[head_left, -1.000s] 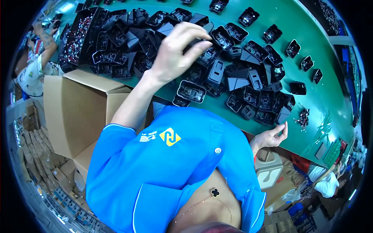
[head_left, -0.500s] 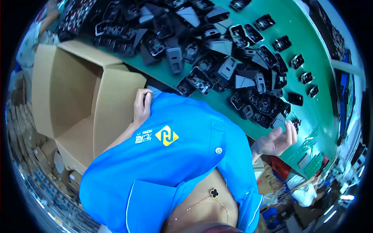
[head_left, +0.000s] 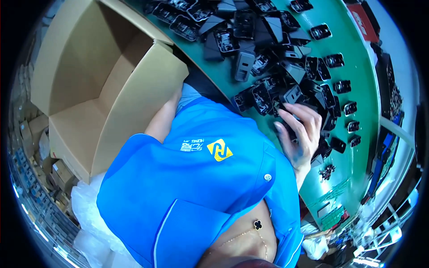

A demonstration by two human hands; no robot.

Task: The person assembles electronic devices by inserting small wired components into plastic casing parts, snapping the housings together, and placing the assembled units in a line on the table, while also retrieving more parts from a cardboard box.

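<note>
- While the right hand (head_left: 300, 130) rests fingers spread over black plastic parts (head_left: 286, 96) at the near edge of the green table (head_left: 364, 89), nothing is visibly pinched.
- Left hand hidden behind the cardboard box (head_left: 103, 89) flap; grip cannot be told.
- Parts lie heaped up and left of the fingers; single pieces (head_left: 351, 107) sit spaced to the right.

Bright blue short-sleeved work shirt (head_left: 196, 192) here — a yellow square emblem with white lettering beside it on the chest, a white button (head_left: 267, 177) on the placket, pale piping along a seam. At the open collar — a thin chain with a black clover pendant (head_left: 258, 224).
</note>
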